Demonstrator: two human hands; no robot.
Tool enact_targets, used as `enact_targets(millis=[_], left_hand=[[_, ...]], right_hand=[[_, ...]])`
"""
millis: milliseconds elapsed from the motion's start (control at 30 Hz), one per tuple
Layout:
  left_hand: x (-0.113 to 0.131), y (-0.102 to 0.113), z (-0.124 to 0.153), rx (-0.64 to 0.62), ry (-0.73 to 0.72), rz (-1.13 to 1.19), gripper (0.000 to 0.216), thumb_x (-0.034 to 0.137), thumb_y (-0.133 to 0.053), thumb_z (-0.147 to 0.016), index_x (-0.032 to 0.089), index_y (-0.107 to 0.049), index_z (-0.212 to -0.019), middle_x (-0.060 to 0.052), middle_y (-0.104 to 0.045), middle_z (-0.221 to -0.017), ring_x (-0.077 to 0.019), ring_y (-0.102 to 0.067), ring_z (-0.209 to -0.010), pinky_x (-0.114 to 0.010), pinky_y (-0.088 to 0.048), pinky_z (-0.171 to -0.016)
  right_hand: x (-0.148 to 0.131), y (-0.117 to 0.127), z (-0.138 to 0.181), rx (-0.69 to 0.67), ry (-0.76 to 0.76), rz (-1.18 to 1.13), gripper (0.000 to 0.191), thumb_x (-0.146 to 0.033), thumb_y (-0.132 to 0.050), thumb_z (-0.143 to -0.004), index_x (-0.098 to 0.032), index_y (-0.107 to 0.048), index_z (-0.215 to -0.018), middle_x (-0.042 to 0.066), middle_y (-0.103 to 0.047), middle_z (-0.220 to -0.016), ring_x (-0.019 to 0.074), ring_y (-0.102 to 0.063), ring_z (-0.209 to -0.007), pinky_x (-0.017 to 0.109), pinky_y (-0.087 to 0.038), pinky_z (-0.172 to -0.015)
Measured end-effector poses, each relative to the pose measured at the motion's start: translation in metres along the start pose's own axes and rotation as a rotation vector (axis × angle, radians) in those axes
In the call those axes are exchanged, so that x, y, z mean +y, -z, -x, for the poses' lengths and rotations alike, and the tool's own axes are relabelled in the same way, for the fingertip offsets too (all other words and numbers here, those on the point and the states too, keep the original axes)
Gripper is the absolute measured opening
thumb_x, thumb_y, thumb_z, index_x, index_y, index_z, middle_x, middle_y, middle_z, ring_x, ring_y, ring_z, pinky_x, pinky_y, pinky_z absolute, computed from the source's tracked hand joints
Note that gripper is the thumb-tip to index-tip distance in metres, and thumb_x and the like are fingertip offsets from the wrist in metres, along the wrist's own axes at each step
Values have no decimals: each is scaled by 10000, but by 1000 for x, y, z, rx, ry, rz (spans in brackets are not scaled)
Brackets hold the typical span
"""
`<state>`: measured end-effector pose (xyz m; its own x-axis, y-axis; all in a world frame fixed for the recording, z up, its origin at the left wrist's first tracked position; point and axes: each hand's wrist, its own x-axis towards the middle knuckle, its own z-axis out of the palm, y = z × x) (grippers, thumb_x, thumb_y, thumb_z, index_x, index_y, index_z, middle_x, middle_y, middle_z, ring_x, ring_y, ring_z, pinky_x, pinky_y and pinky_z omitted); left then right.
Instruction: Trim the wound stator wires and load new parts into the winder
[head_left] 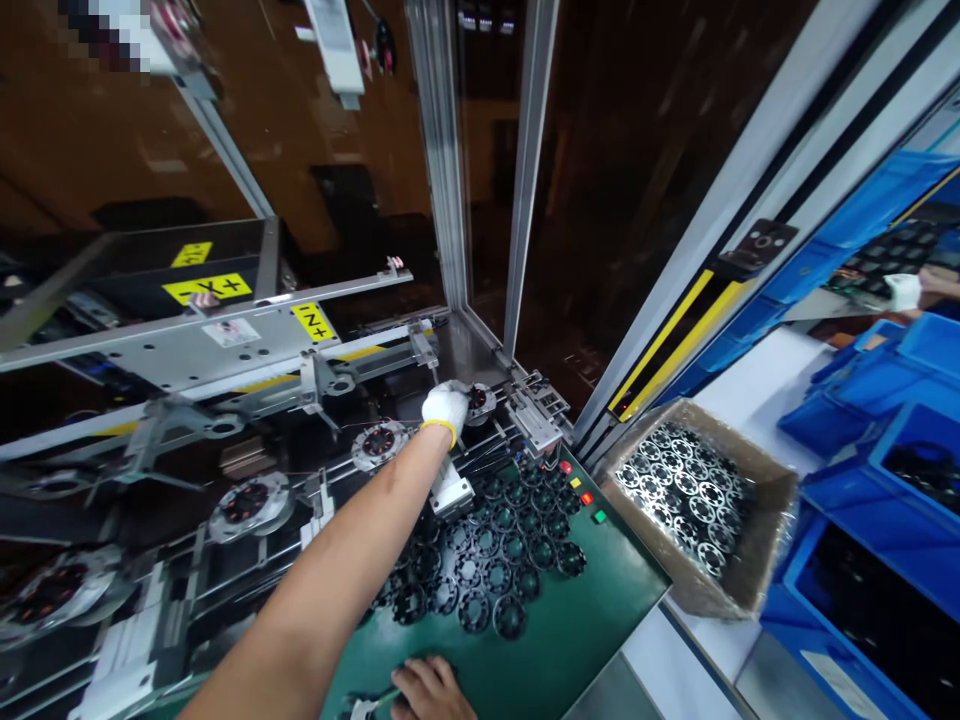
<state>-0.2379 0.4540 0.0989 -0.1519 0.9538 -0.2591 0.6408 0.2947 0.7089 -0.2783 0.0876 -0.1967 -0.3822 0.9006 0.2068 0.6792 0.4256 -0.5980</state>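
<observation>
My left hand (445, 406), in a white glove with a yellow cuff, reaches into the machine. It is closed at a round stator with copper windings (478, 399), seated in a fixture; its fingertips are partly hidden. Below, at the front edge of the green mat, my bare right hand (431, 690) has bent fingers around the thin green end of a small metal tool (365, 707). The tool's kind is unclear, as the frame cuts it off. Between the hands lie many dark ring-shaped stator cores (495, 575). Another wound stator (379, 442) sits left of my glove.
More wound stators (250, 503) stand along the machine's rails at left. Red, yellow and green buttons (587, 498) edge the green mat (607, 570). To the right are a cardboard box (757, 555) of metal rings, blue bins (885, 480) and another person's gloved hand (904, 291).
</observation>
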Motion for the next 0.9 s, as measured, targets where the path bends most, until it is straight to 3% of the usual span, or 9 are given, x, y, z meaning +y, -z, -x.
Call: enact_targets(millis=[100,200,267,333,467,633,767,833,900], left_hand=[[-1,-1,28,35,-87,97,344,384,-629,-986,159,-638,-1246,-96,-689,-1210,-218,-690,-1031,-434,-606,-893],[-17,11,82,22,-232,128,384,306,-630,-969,195,-602,-1336,-102,-656,-1355,-244,-637,-1222,-487,-511,-1082],[-36,26,126,-56,-334,99,447,268,-656,-918,271,-608,-1363,-50,-642,-1427,-229,-594,-1310,-422,-433,-1170],[-61,44,167,-184,-403,43,440,319,-657,-895,312,-647,-1336,-8,-707,-1347,-224,-647,-1242,-373,-476,-1111],[-115,98,218,-322,-412,-109,393,426,-630,-876,326,-724,-1244,4,-801,-1050,-216,-730,-985,-310,-546,-894],[-191,204,240,-125,-110,-327,360,500,-493,-937,327,-757,-1110,-4,-797,-1101,-224,-729,-1011,-308,-524,-879],[-243,285,237,133,223,-575,502,543,-486,-923,206,-702,-1227,-174,-762,-1144,-386,-701,-1080,-465,-532,-873],[-261,311,227,188,262,-684,614,526,-599,-881,154,-608,-1370,-236,-673,-1312,-440,-606,-1245,-544,-495,-974],[-271,324,212,169,247,-751,640,483,-692,-858,171,-573,-1404,-203,-578,-1446,-404,-516,-1355,-571,-445,-1068]], right_hand=[[3,6,-1,-21,41,-4,324,-492,-501,-1021,-292,-672,-1209,68,-759,-1109,263,-698,-1000,409,-609,-870],[12,12,1,-49,200,22,348,-554,-501,-1012,-293,-660,-1178,54,-744,-1170,254,-670,-1092,429,-560,-984],[19,16,5,2,328,72,506,-678,-511,-963,-229,-654,-1148,108,-732,-1216,283,-657,-1135,456,-554,-995],[25,21,12,70,399,111,622,-747,-546,-902,-183,-642,-1144,164,-715,-1255,315,-651,-1165,473,-560,-985],[25,41,23,132,356,90,517,-576,-645,-875,-189,-612,-1217,185,-675,-1345,356,-630,-1250,525,-541,-1024],[14,84,17,0,390,138,399,-349,-709,-860,-223,-622,-1228,183,-634,-1418,393,-620,-1292,568,-571,-985],[-10,149,-44,-114,593,150,467,-293,-701,-887,-191,-606,-1333,191,-607,-1443,367,-583,-1344,542,-578,-1013],[-32,187,-102,-207,694,208,449,-258,-674,-920,-163,-602,-1353,196,-558,-1497,374,-495,-1431,579,-514,-1106],[-60,217,-169,-281,769,273,425,-219,-662,-932,-125,-613,-1344,224,-526,-1514,392,-435,-1471,611,-456,-1154]])
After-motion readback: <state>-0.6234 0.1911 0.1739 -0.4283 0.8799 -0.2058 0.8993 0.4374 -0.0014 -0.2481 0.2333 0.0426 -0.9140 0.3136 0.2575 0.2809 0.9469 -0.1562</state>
